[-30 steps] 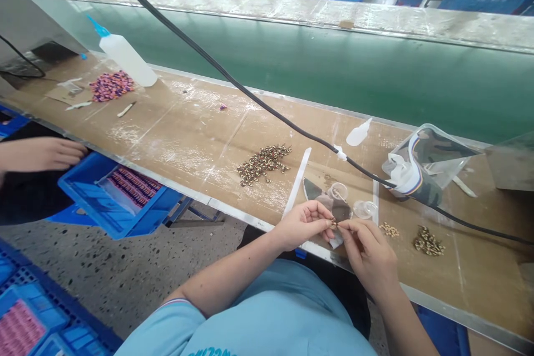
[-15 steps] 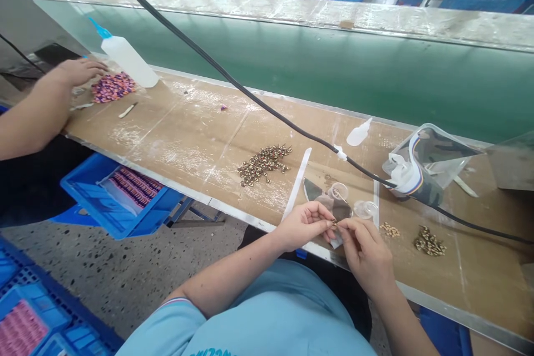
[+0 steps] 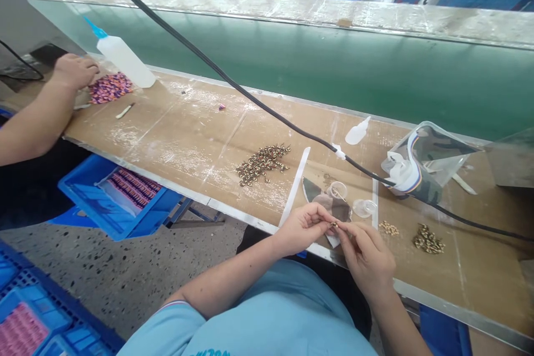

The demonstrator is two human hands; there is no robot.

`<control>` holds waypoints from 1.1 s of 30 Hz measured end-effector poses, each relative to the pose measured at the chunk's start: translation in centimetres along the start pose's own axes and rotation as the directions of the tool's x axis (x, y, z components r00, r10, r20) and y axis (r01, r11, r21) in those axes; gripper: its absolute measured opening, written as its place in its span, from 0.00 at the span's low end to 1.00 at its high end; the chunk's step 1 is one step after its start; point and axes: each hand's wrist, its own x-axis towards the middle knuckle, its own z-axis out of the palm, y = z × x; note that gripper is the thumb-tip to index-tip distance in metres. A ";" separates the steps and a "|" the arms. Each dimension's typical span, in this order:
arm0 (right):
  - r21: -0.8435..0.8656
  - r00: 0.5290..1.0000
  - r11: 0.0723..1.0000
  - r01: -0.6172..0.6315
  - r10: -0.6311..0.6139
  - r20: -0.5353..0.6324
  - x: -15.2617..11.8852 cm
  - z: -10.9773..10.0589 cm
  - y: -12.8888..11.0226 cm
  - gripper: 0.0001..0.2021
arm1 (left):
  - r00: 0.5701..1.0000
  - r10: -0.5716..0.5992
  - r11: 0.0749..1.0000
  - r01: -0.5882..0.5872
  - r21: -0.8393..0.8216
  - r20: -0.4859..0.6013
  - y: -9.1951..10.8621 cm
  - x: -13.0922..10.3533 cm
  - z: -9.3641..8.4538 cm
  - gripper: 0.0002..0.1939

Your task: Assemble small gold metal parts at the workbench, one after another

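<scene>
My left hand [image 3: 305, 227] and my right hand [image 3: 369, 256] meet at the bench's near edge, fingertips pinched together on one small brass-coloured piece [image 3: 334, 225]. Its exact kind is too small to make out. Just beyond my fingers lie a dark, shiny scrap [image 3: 342, 209], a small clear cup [image 3: 337, 190] with something thin in it, and a clear round dish [image 3: 364, 208]. To the right of my right hand are a pile of tiny gold-coloured bits [image 3: 389, 228] and a heap of dark-and-gold pieces [image 3: 428, 239]. A larger heap of similar pieces [image 3: 262, 164] lies to the left.
A black cable [image 3: 233, 82] crosses above the bench. An open plastic pouch [image 3: 434, 161] stands right. Far left, a co-worker's hand [image 3: 75, 71] is near pink-and-purple pieces [image 3: 110, 88] and a white bottle [image 3: 125, 60]. A blue crate [image 3: 83, 183] sits below the bench edge.
My two hands stay together, with a slight shift of the fingers around the small piece. The co-worker's hand has drawn back a little to the left from the pink-and-purple pieces.
</scene>
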 end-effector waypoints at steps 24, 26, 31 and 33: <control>-0.083 0.980 0.977 -0.197 0.196 -0.025 -1.1 -2.7 2.4 0.08 | 0.996 -0.090 0.994 0.091 0.058 -0.022 1.0 -0.4 0.2 0.14; -0.161 0.958 0.945 -0.283 0.271 -0.092 -1.9 -3.8 3.8 0.10 | 0.995 -0.095 0.991 0.096 0.088 -0.012 1.1 -0.4 0.2 0.13; -0.273 0.883 0.842 -0.465 0.419 -0.210 -3.7 -5.9 6.6 0.17 | 0.996 -0.085 0.991 0.085 0.100 -0.004 1.1 -0.4 0.2 0.13; -0.286 0.859 0.813 -0.507 0.448 -0.249 -4.1 -6.2 7.2 0.18 | 0.996 -0.084 0.992 0.084 0.096 -0.006 1.0 -0.4 0.2 0.13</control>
